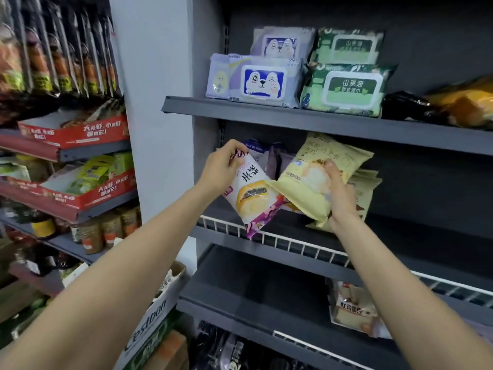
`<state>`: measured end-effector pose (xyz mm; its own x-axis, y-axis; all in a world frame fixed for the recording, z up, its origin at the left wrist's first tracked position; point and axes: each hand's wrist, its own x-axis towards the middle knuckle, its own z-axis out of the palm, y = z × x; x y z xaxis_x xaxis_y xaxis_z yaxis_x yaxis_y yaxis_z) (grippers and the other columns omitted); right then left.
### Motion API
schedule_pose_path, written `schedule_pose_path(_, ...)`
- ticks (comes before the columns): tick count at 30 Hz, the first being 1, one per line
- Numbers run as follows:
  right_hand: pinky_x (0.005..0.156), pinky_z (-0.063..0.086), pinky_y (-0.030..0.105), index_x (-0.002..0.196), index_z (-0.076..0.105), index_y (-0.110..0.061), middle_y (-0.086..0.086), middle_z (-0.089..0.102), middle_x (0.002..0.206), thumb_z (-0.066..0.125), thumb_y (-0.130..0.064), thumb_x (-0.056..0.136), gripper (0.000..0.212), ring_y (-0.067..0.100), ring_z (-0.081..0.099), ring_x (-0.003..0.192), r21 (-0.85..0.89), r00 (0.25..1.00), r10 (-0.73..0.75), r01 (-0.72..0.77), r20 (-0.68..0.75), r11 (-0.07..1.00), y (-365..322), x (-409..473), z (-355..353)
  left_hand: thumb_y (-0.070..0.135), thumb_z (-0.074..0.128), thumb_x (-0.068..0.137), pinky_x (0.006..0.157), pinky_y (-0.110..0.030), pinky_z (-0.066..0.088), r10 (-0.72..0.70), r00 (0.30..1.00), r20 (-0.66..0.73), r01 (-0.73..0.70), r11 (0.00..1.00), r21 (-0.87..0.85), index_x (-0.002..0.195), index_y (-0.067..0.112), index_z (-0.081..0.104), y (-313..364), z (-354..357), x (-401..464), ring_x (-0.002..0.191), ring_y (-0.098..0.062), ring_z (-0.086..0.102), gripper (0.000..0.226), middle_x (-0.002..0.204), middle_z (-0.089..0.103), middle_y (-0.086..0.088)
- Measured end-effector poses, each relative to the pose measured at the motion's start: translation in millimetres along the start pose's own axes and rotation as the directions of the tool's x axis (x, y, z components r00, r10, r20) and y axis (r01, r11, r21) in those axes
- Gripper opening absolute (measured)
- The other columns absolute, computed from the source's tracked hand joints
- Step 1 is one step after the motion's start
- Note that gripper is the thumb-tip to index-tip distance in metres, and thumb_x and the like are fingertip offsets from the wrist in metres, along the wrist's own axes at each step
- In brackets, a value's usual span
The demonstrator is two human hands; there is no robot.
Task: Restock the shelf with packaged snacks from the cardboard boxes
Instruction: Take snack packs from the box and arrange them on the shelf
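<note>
My left hand (221,166) grips the top of a white and purple snack pack (253,193), tilted over the front rail of the middle shelf (293,243). My right hand (338,193) holds a pale yellow bread pack (312,177) by its right side, leaning against the purple pack. More purple packs (269,156) stand behind on the shelf, and several yellow packs (365,185) lie stacked at the right. A cardboard box (160,297) with green lettering stands low at the left of the shelf unit.
The upper shelf (266,109) carries wet-wipe packs (256,81) and a dark and orange bag (448,105). A toast pack (352,308) lies on the lower shelf. Left racks hold red display trays (74,134), jars and hanging snacks.
</note>
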<state>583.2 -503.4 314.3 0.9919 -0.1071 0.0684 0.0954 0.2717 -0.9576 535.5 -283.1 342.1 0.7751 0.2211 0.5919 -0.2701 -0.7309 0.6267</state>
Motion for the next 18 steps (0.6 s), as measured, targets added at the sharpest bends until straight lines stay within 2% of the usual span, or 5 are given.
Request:
schedule_pose_path(3, 0.065, 0.057, 0.030, 0.123, 0.057, -0.011, 0.007, 0.072, 0.105, 0.071, -0.056, 0.071, 0.071, 0.021, 0.071, 0.088, 0.009, 0.995, 0.024, -0.025, 0.100, 1.000, 1.1, 5.4, -0.8, 0.003, 0.046, 0.095, 0.068, -0.014, 0.033, 0.076, 0.996, 0.049, -0.075, 0.997, -0.010, 0.117, 0.014, 0.056, -0.5, 11.6, 15.5, 0.096, -0.013, 0.050, 0.027, 0.110, 0.059, 0.001)
schedule_pose_path(7, 0.093, 0.049, 0.052, 0.122, 0.062, -0.015, 0.012, 0.070, 0.112, 0.068, -0.054, 0.076, 0.060, 0.031, 0.066, 0.104, 0.119, 0.968, 0.122, -0.150, 0.218, 0.981, 2.7, 11.9, -4.5, -0.006, 0.043, 0.090, 0.084, -0.022, 0.040, 0.085, 0.994, 0.070, -0.087, 0.996, 0.016, 0.116, 0.010, 0.060, -2.6, 28.2, 37.5, 0.107, -0.021, 0.056, 0.035, 0.116, 0.063, -0.008)
schedule_pose_path(10, 0.100, 0.044, 0.054, 0.115, 0.066, -0.017, 0.011, 0.068, 0.116, 0.063, -0.051, 0.078, 0.051, 0.031, 0.064, 0.106, 0.227, 0.930, 0.169, -0.251, 0.328, 0.941, 10.0, 16.0, -10.2, -0.009, 0.043, 0.086, 0.087, -0.028, 0.045, -0.012, 1.000, -0.005, 0.012, 0.997, -0.071, 0.113, 0.007, 0.062, -8.8, 36.9, 47.8, 0.107, -0.026, 0.058, 0.037, 0.114, 0.065, -0.011)
schedule_pose_path(15, 0.077, 0.059, 0.042, 0.116, 0.064, -0.014, 0.011, 0.070, 0.110, 0.062, -0.050, 0.072, 0.056, 0.025, 0.071, 0.091, 0.287, 0.894, 0.182, -0.316, 0.410, 0.904, 22.4, 11.7, -5.3, -0.009, 0.041, 0.085, 0.082, -0.034, 0.051, -0.252, 0.968, 0.021, 0.249, 0.939, -0.237, 0.115, 0.007, 0.060, -8.8, 59.2, 58.2, 0.104, -0.030, 0.059, 0.038, 0.114, 0.061, -0.015)
schedule_pose_path(18, 0.075, 0.059, 0.043, 0.117, 0.063, -0.015, 0.011, 0.070, 0.110, 0.063, -0.049, 0.072, 0.057, 0.026, 0.070, 0.092, 0.290, 0.907, 0.165, -0.290, 0.388, 0.912, 18.7, 15.6, -2.0, -0.006, 0.040, 0.087, 0.081, -0.035, 0.051, -0.386, 0.919, 0.083, 0.390, 0.849, -0.357, 0.115, 0.008, 0.059, -9.0, 72.7, 54.4, 0.103, -0.032, 0.059, 0.037, 0.116, 0.060, -0.017)
